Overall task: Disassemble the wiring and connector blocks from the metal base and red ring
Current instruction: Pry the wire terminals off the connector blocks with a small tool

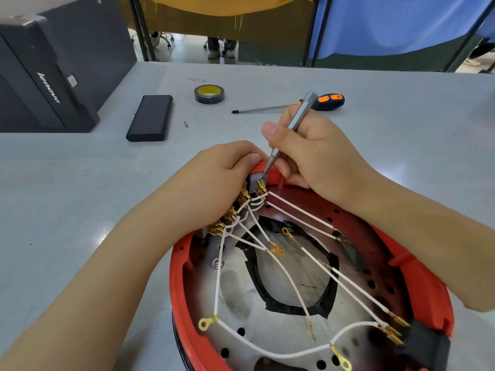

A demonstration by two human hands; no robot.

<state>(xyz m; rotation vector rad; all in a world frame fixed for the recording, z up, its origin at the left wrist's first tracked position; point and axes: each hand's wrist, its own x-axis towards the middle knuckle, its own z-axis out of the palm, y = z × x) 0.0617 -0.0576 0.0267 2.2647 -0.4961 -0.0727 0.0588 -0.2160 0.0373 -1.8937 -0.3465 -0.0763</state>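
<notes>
hands meet at the far rim of the red ring [417,274], which lies on the grey table [80,196] with the metal base [267,330] set inside it. the right hand [308,153] grips a slim grey screwdriver [292,127] like a pen, fingers curled round the shaft, its tip pressed down onto the topmost connector block [256,182] at the ring's upper edge. the left hand [214,178] sits just beside it, fingers curled over the ring's rim and pinching the same block from the left, so the block lies right between the two hands. below the left hand a row of gold terminals [227,218] runs down the rim, each with white wires [300,212] fanning out across the base; several end in loose ring lugs. another black connector block [423,346] sits at the near right of the ring, well apart from both hands. further back on the table lie an orange-handled screwdriver [294,104], a roll of black tape [209,94] and a black case [150,117].
</notes>
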